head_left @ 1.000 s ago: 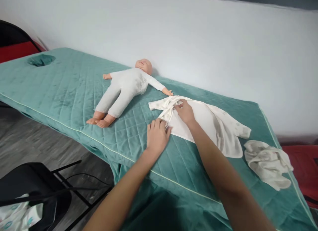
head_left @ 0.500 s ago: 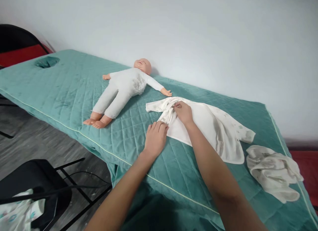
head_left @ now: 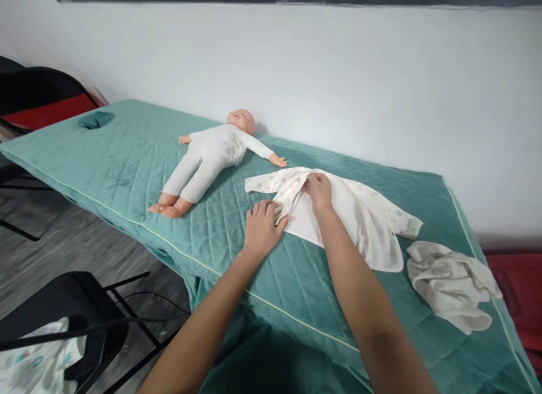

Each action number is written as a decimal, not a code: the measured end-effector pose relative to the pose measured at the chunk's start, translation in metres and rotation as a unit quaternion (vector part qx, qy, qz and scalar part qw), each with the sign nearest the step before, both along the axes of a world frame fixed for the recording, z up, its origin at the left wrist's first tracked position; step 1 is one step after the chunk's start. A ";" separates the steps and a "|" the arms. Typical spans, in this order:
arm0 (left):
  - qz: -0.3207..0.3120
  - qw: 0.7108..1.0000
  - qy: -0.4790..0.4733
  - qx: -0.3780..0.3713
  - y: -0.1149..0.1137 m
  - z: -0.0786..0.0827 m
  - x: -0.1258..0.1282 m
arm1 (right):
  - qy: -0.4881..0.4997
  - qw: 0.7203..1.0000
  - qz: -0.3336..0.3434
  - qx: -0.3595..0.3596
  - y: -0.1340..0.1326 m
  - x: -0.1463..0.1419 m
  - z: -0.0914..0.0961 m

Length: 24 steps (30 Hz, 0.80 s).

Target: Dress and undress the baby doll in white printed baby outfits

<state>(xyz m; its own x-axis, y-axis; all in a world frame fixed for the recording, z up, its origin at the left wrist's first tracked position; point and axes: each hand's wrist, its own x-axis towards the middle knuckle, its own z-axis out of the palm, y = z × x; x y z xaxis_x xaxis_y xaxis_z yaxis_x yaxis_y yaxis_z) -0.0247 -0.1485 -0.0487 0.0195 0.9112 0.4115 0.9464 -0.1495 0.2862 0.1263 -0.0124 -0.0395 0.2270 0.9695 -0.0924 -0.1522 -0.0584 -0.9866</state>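
Right hand (head_left: 319, 192) moved rightward, drawing shirt flap (head_left: 291, 192) along; folds flatter. Thumb (head_left: 282, 223) of left hand (head_left: 261, 228) spread wider than half-second ago.

Apparent massage or care-training room, green quilted table (head_left: 139, 151) with face hole (head_left: 96, 121), baby doll (head_left: 215, 144), baby shirt (head_left: 359, 202), folding chairs (head_left: 71, 295)

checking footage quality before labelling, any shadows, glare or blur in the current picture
Head view: faint shadow by the head of the doll; head view: dark shade below the near edge of the bed; head view: no strong glare, but small print on the spread white garment looks soft.
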 end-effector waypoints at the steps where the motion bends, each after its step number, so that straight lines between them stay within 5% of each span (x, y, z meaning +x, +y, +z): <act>1: 0.001 1.000 -0.009 -0.003 0.000 0.000 -0.001 | 0.023 1.000 -0.001 -0.002 0.001 0.001 0.001; 14: -0.017 0.993 -0.115 -0.007 -0.008 -0.004 -0.009 | 0.130 0.991 -0.038 -0.016 0.005 0.015 0.003; 24: 0.031 0.982 -0.184 -0.004 0.001 -0.013 -0.015 | -0.071 0.996 0.043 0.025 0.006 0.015 -0.013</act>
